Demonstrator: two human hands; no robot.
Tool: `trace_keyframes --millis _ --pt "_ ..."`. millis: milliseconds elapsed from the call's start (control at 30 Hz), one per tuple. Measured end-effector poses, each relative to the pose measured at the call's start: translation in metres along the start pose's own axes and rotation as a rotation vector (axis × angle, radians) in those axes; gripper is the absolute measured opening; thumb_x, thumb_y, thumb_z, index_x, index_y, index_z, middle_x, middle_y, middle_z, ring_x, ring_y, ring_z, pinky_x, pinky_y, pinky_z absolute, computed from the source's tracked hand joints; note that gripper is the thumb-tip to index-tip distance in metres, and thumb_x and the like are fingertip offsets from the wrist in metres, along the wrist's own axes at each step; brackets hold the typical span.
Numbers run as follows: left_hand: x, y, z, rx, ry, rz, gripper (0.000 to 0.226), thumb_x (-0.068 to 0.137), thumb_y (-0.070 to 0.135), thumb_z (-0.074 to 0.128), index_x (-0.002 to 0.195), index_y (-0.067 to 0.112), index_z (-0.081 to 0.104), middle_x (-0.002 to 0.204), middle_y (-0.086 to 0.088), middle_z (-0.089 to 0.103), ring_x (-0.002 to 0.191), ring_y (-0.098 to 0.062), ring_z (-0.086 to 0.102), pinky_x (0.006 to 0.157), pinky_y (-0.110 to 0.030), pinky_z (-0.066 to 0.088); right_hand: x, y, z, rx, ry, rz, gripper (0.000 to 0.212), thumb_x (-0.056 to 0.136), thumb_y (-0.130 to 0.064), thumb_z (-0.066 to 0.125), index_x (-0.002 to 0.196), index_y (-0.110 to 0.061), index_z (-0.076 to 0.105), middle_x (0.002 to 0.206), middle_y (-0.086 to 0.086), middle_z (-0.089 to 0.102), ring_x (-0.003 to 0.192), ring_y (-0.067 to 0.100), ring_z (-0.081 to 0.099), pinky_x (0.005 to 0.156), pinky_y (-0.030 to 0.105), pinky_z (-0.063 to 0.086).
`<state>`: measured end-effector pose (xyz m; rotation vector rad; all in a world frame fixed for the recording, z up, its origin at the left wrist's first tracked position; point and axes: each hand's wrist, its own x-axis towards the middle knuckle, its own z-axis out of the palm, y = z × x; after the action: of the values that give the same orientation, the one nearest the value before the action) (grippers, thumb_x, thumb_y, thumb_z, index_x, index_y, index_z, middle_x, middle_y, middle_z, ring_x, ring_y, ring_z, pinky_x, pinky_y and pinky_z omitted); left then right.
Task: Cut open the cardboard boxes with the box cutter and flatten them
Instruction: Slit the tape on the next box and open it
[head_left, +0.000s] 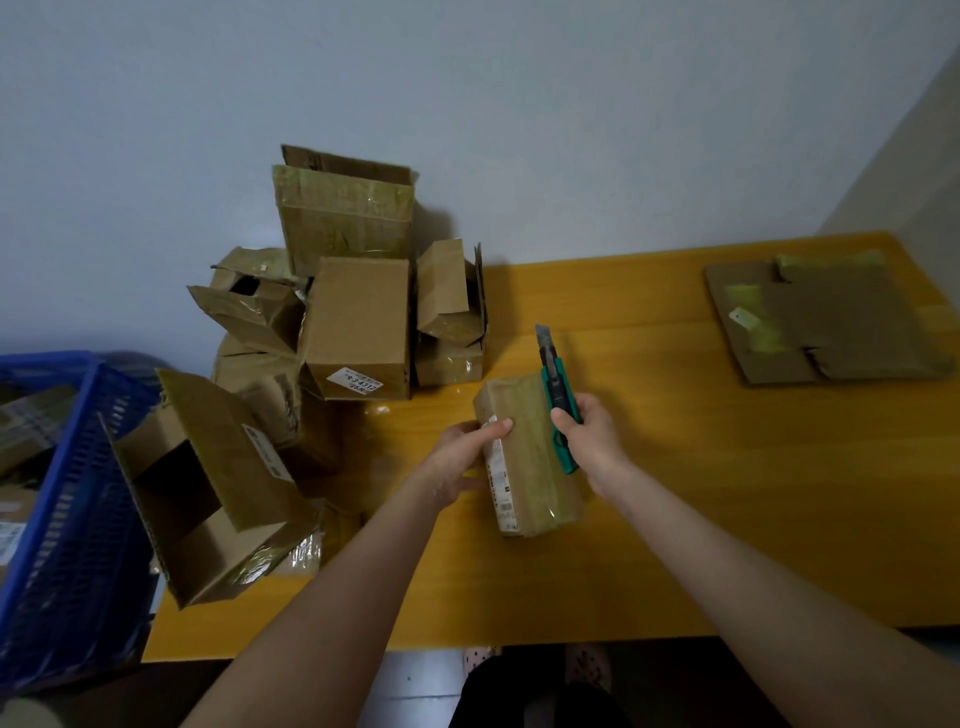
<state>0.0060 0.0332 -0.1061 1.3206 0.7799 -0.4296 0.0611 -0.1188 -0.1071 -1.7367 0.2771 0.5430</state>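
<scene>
A small taped cardboard box (527, 457) with a white label along its left side lies on the yellow table (675, 493) in front of me. My left hand (462, 457) grips its left side, thumb on top. My right hand (589, 441) holds a green and black box cutter (556, 395) at the box's right edge. The blade is out and points up and away from me, above the box's far end.
A heap of several opened and closed cardboard boxes (353, 322) fills the table's left part up to the wall. A blue plastic crate (67, 499) stands off the left edge. A flattened box (826, 317) lies at the far right.
</scene>
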Motion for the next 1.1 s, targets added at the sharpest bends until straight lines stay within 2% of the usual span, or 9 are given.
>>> trace_keyframes --millis 133,267,367,467,533,633,767,967,1100 --pt "-0.003 0.002 0.000 -0.018 0.030 0.051 0.045 0.083 0.029 0.073 0.121 0.015 0.053 0.110 0.000 0.066 0.109 -0.022 0.060 0.097 -0.048 0.049 -0.009 0.000 -0.011 0.001 0.055 -0.044 0.036 0.097 -0.018 0.053 0.131 -0.011 0.042 0.117 0.005 0.057 0.099 0.017 0.055 0.084 0.031 0.046" --pt "-0.007 0.004 -0.001 -0.074 0.021 0.159 0.054 0.085 0.017 0.072 0.134 0.014 0.050 0.119 -0.002 0.065 0.109 -0.020 0.061 0.092 -0.042 0.051 -0.033 0.004 -0.030 -0.070 -0.020 -0.159 0.038 0.099 -0.013 0.049 0.135 -0.012 0.039 0.109 0.003 0.063 0.090 0.014 0.063 0.077 0.022 0.051" --pt "-0.007 0.011 0.000 -0.064 0.055 0.225 0.071 0.082 0.011 0.074 0.143 0.010 0.038 0.132 -0.003 0.056 0.107 -0.017 0.059 0.098 -0.043 0.048 -0.051 0.007 -0.037 -0.260 0.011 -0.251 0.037 0.099 -0.020 0.049 0.135 -0.013 0.043 0.099 0.000 0.065 0.084 0.012 0.064 0.068 0.019 0.049" --pt "-0.008 0.016 0.002 -0.024 0.062 0.270 0.060 0.082 0.004 0.073 0.135 0.011 0.045 0.117 0.003 0.061 0.095 -0.008 0.060 0.086 -0.032 0.050 -0.066 0.010 -0.040 -0.488 0.050 -0.277 0.039 0.098 -0.031 0.048 0.133 -0.015 0.043 0.079 -0.009 0.062 0.067 0.011 0.063 0.051 0.023 0.048" --pt "-0.008 0.017 0.002 -0.003 0.058 0.281 0.055 0.082 0.005 0.072 0.130 0.014 0.047 0.108 0.008 0.060 0.091 -0.004 0.059 0.080 -0.028 0.050 -0.076 0.012 -0.042 -0.636 0.062 -0.304 0.042 0.099 -0.036 0.046 0.136 -0.018 0.040 0.075 -0.011 0.058 0.055 0.010 0.059 0.042 0.025 0.045" --pt "-0.008 0.015 0.001 0.007 0.061 0.295 0.044 0.083 0.005 0.071 0.118 0.021 0.049 0.103 0.013 0.059 0.090 -0.002 0.058 0.072 -0.024 0.050 -0.090 0.015 -0.049 -0.778 0.067 -0.375 0.048 0.099 -0.039 0.042 0.142 -0.021 0.033 0.079 -0.006 0.062 0.052 0.012 0.056 0.042 0.027 0.047" --pt "-0.009 0.016 0.002 0.031 0.041 0.289 0.032 0.084 0.009 0.070 0.104 0.028 0.054 0.101 0.012 0.062 0.091 -0.005 0.059 0.069 -0.024 0.048 -0.104 0.017 -0.052 -0.963 0.066 -0.434 0.053 0.100 -0.043 0.037 0.148 -0.025 0.024 0.078 -0.008 0.061 0.049 0.007 0.048 0.039 0.017 0.032" --pt "-0.011 0.013 0.007 0.031 0.040 0.284 0.041 0.086 0.014 0.070 0.123 0.021 0.054 0.107 0.008 0.064 0.096 -0.007 0.062 0.065 -0.021 0.048 -0.105 0.014 -0.050 -1.050 0.045 -0.422 0.054 0.101 -0.044 0.033 0.150 -0.027 0.018 0.092 -0.005 0.068 0.059 0.012 0.059 0.052 0.027 0.052" --pt "-0.010 0.012 0.004 0.034 0.040 0.255 0.066 0.085 0.018 0.072 0.143 0.017 0.041 0.115 0.003 0.064 0.100 -0.011 0.062 0.070 -0.026 0.050 -0.102 0.015 -0.050 -1.044 -0.021 -0.365 0.056 0.101 -0.043 0.034 0.151 -0.027 0.014 0.095 -0.005 0.067 0.055 0.009 0.053 0.045 0.020 0.045"
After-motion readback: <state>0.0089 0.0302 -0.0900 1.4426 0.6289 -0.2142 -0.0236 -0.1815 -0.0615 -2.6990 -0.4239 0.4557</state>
